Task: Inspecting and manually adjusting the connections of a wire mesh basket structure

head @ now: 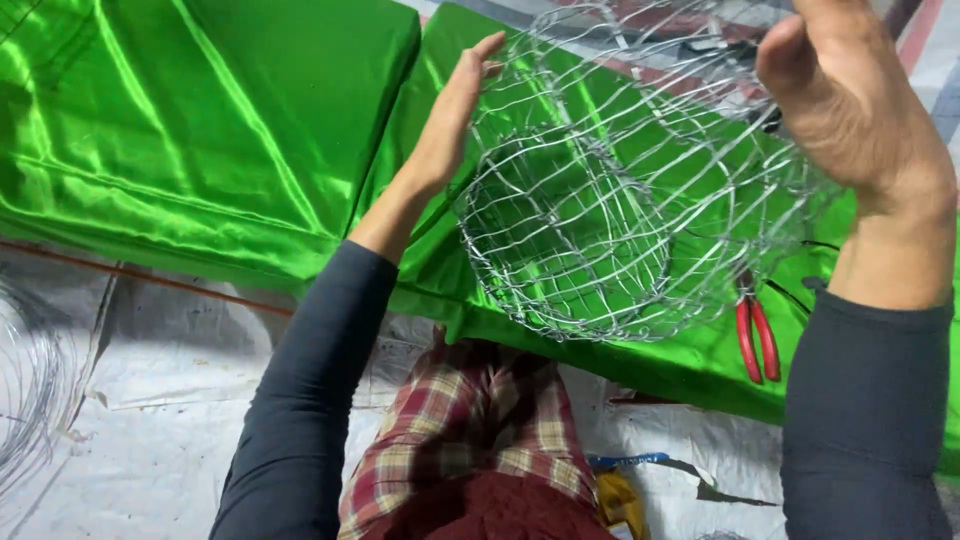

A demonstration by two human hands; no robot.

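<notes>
Shiny green satin cloth [200, 130] covers most of the upper view, lying in broad folded sheets with a dark crease running down between two of them. Below it spreads a pale grey plastic sheet [170, 400] on the floor, wrinkled and patched. Dark grey sleeves cover both forearms, and a red and cream checked garment [470, 430] shows between them at the bottom.

Held up over the green cloth is a wire mesh basket [600, 200], rounded and open-weave, tipped so that its round mouth faces the camera; it is empty, and the cloth shows through its mesh. The left hand [450, 110] is flat and open, fingers straight, pressed against the basket's left side. The right hand [850, 100] lies against the upper right of the basket, palm turned toward the wire; whether its fingers hook through the mesh cannot be told, since they run out of the top of the view.

At the left edge a coil of thin bare wire [25, 400] lies on the plastic sheet. A pair of red-handled pliers [757, 335] rests on the green cloth just below the basket, partly screened by its wire. Near the bottom edge sit a small yellow object [620, 505] and a blue strip [625, 461].
</notes>
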